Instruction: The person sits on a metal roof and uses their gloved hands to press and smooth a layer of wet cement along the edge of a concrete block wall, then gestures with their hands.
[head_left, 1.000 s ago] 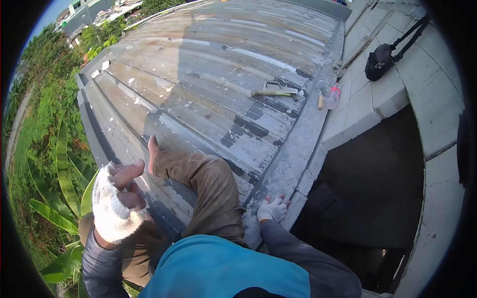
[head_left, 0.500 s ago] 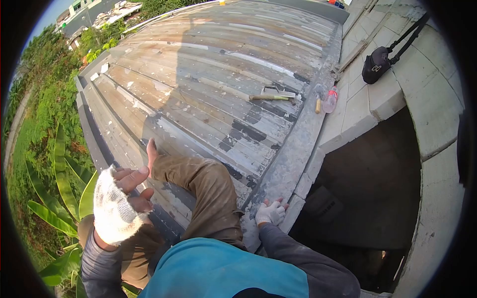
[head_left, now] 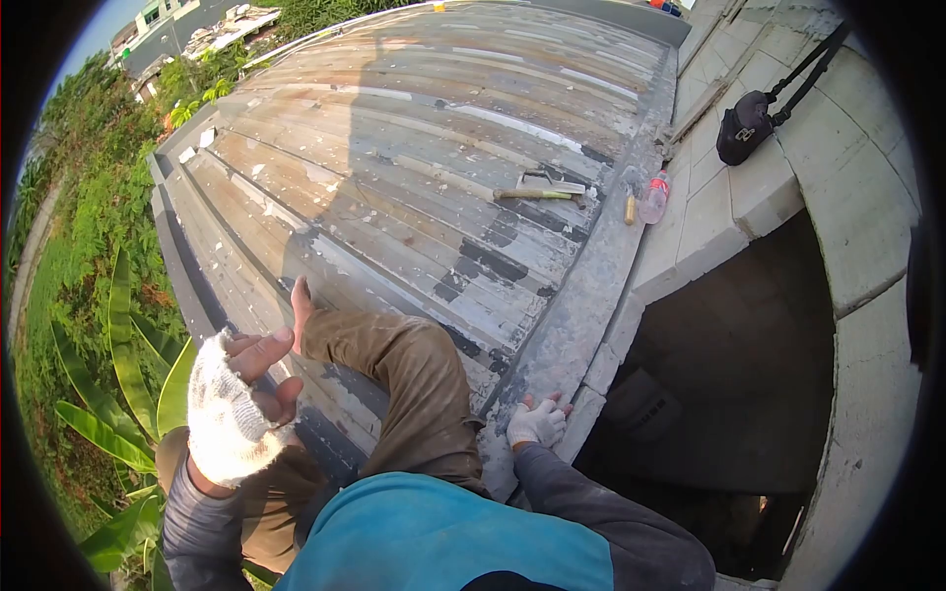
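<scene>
Roof (head_left: 394, 227) ahead of both hands bears patchy coating, partly gone, partly left, while left hand (head_left: 232, 409) hangs half-curled, nothing visible in it, right hand (head_left: 538, 424) rests loosely open on ledge (head_left: 576, 340), and handled tool (head_left: 534, 194) lies unheld well beyond.
</scene>
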